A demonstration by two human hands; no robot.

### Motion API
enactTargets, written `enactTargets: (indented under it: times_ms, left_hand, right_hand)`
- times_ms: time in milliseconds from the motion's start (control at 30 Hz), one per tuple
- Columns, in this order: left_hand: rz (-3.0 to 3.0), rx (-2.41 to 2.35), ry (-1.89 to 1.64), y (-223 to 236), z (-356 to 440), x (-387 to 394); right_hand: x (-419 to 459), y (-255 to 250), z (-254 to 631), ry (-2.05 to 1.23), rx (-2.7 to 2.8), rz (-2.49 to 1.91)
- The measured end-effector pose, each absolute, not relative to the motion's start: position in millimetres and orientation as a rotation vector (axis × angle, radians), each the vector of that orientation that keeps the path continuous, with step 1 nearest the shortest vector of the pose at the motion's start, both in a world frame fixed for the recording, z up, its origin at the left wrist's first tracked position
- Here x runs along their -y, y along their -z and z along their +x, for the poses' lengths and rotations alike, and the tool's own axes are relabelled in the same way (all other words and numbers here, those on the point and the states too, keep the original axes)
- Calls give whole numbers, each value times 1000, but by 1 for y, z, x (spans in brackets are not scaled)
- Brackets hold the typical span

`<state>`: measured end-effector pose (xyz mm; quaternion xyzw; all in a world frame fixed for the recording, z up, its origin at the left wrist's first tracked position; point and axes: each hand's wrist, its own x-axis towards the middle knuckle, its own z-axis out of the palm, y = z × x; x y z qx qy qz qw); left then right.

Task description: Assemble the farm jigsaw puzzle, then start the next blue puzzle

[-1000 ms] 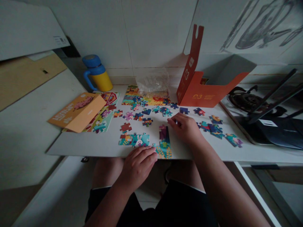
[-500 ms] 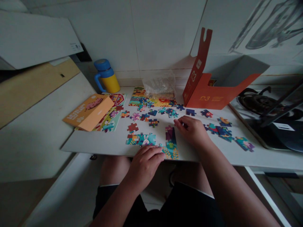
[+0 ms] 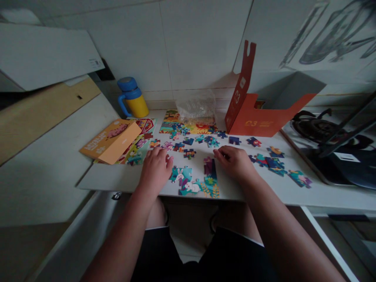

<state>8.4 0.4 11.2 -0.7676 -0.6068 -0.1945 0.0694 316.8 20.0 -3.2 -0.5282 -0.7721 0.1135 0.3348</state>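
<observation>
My left hand lies with fingers stretched out on the left side of the table, over a red-brown puzzle piece that it mostly hides. Just right of it are joined rabbit pieces; their left end is partly covered by my thumb. These meet an upright strip of joined purple and teal pieces at the bottom. My right hand rests beside the top of that strip, fingers curled closed, no piece showing in them. Several loose puzzle pieces lie beyond and between the hands.
A picture sheet with a clear plastic bag on it lies at the back. An open orange box stands back right, near a gas stove. Left are a flat orange box and a blue-yellow bottle. More pieces lie right.
My left hand has left the front edge, moving left and away from me onto the red-brown piece. A white rabbit piece now shows uncovered, joined to the others. My right hand stays put.
</observation>
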Motion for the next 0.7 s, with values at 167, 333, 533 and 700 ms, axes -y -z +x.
enactTargets:
  times_ms: [167,333,533,700]
  left_hand:
    - [-2267,1963,239,-20,-6,-58]
    - [-2359,2005,96,-28,-9,-85]
    - [-2427,2117,81,-25,-28,-102]
    - [-2456,2233,64,-22,-34,-107]
  right_hand:
    - [-21,3,317,-308,2013,-1411]
    - [-23,6,317,-310,2017,-1405]
    - [-24,6,318,-307,2035,-1408]
    - [-24,6,317,-308,2052,-1407]
